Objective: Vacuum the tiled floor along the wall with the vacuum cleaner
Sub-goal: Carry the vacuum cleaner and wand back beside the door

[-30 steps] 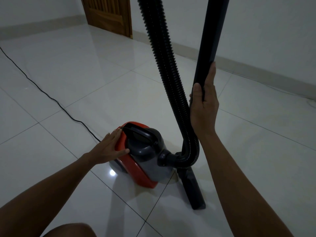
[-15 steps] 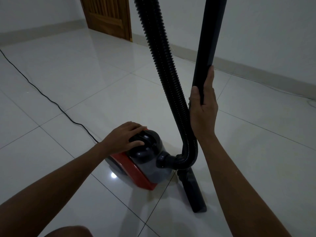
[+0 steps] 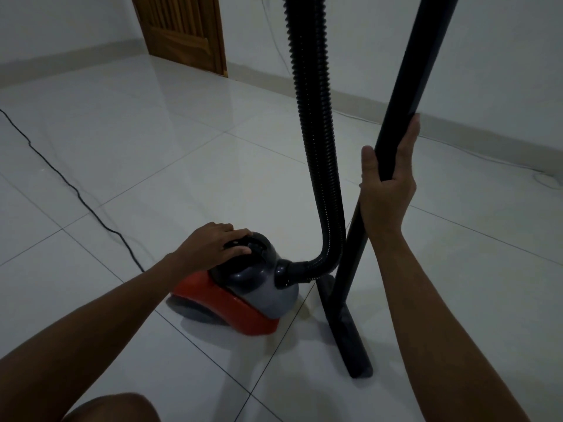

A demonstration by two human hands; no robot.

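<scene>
Left hand [image 3: 213, 245] now gripping vacuum cleaner [image 3: 240, 287] handle, right hand [image 3: 387, 190] clasping wand [image 3: 405, 95]

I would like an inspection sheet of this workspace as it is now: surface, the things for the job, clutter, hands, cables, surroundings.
Surface: glossy white tiled floor, dim light.
Job's things: red and grey vacuum cleaner on the floor; ribbed hose rises from its front; black wand stands nearly upright, floor nozzle on the tiles.
Clutter: nothing seen.
Hands: left hand rests on top of the cleaner, fingers curled over its handle; right hand grips the wand.
Cables: black cord runs across the floor to the cleaner.
Surroundings: white wall with baseboard, wooden door.
</scene>
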